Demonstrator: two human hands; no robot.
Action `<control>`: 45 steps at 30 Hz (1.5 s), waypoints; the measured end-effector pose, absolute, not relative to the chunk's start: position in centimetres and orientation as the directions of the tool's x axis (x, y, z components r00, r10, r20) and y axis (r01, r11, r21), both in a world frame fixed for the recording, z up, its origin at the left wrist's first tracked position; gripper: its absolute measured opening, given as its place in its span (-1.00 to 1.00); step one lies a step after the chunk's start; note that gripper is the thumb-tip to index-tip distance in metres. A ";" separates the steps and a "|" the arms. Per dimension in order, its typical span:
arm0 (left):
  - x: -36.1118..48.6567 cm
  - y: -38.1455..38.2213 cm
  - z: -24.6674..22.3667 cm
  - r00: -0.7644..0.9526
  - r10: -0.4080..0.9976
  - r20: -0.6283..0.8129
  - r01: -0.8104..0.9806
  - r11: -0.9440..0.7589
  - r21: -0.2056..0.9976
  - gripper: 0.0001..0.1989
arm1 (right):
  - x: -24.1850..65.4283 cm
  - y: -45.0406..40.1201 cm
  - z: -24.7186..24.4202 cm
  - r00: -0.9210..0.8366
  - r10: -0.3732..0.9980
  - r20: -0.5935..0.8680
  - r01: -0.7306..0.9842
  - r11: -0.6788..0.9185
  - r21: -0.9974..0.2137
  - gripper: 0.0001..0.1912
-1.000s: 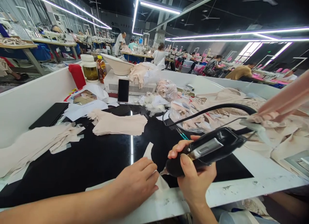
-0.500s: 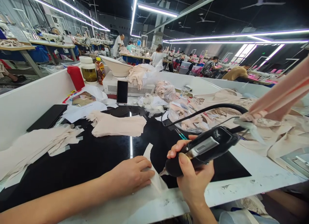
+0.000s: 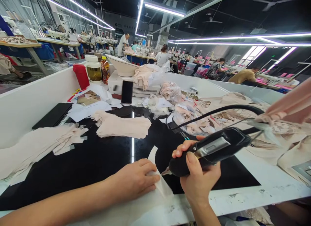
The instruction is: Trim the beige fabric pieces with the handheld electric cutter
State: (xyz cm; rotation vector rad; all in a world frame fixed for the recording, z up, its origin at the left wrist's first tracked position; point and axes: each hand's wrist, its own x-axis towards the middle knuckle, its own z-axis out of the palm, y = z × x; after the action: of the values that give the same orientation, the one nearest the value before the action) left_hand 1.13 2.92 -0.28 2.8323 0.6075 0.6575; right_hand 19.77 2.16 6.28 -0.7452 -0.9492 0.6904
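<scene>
My left hand [image 3: 142, 177] lies on the near edge of the black mat [image 3: 109, 161], its fingers together, pressing a narrow cream fabric piece [image 3: 160, 182] down. The fabric's pointed tip sticks up past my fingertips. My right hand [image 3: 199, 171] is wrapped around a black corded handheld power tool [image 3: 216, 146] with a metal plate on its side. Its rounded end points left, close beside the fabric; the tool's small working tip there is hard to make out. A black cable loops from its back end, where pink cloth [image 3: 289, 106] is tied.
A stack of cut fabric [image 3: 123, 125] lies mid-mat; another fabric pile [image 3: 36, 148] is left. Behind stand a phone [image 3: 127, 92], a white scale [image 3: 123, 65], a jar [image 3: 93, 68] and a red cup [image 3: 81, 76]. Bagged pieces [image 3: 187, 115] and heaped fabric [image 3: 267, 135] fill the right. Tweezers [image 3: 185, 136] lie behind the tool.
The whole view has shifted slightly, with things appearing a little further right. Both hands keep their holds on the fabric and the tool, close together as before.
</scene>
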 end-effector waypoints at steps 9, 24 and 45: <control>1.1 2.9 -0.2 0.809 0.422 0.409 0.339 -0.903 0.262 -0.80 | 19.5 2.6 6.2 0.418 0.791 0.446 -0.160 0.547 -0.821 -0.61; 1.0 2.2 0.8 0.823 0.487 0.293 0.391 -0.860 0.328 -0.79 | 18.7 3.1 5.6 0.382 0.801 0.461 -0.175 0.552 -0.815 -0.63; -0.8 7.3 1.1 0.894 0.324 0.311 0.183 -0.895 0.407 -0.71 | 18.7 2.0 5.7 0.382 0.792 0.477 -0.131 0.557 -0.820 -0.60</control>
State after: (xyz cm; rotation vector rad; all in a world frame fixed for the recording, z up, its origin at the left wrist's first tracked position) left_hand -0.77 7.25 1.13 2.6886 0.3738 0.5309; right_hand 18.66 2.02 5.69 -0.7789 -1.0125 0.6712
